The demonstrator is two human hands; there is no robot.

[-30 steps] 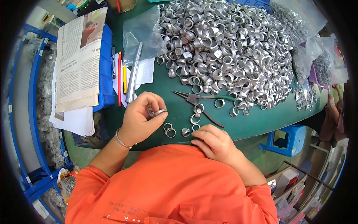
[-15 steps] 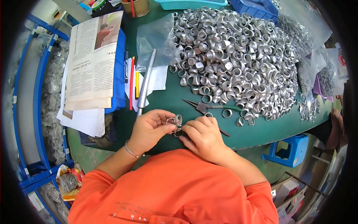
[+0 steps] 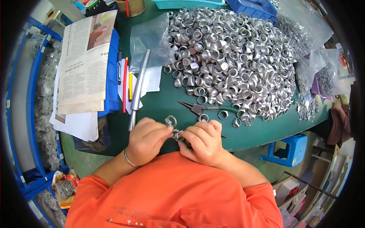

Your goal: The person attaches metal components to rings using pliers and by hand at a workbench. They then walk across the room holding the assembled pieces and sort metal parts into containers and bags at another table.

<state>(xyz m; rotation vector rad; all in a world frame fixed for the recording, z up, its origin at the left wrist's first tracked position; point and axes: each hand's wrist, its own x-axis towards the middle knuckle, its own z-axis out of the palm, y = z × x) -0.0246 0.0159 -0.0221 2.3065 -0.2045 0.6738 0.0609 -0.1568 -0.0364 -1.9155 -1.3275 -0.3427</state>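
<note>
Both my hands are close together at the near edge of the green table. My left hand point(image 3: 146, 140), with a bracelet on its wrist, pinches a small cluster of silver-grey metal rings. One ring point(image 3: 172, 121) stands up beyond its fingertips. Lower in the cluster, another ring point(image 3: 177, 135) lies between the two hands, and the fingers of my right hand point(image 3: 205, 140) are closed on it. How the rings join is too small to tell. Just beyond my right hand lie pliers point(image 3: 197, 109) with pointed dark jaws, partly hidden by that hand. A few loose rings point(image 3: 223, 114) lie beside them.
A large heap of metal rings point(image 3: 232, 60) covers the table's far right. On the left are a tapered metal ring mandrel point(image 3: 140, 89), red pencil point(image 3: 124, 85), transparent bag point(image 3: 149, 41) and newspaper point(image 3: 85, 72) over a blue bin point(image 3: 113, 72). A blue stool point(image 3: 291, 152) stands right.
My left hand has rolled over, showing more of its back, and the cluster of rings has turned with it. My right hand keeps its grip. The whole view has shifted slightly.
</note>
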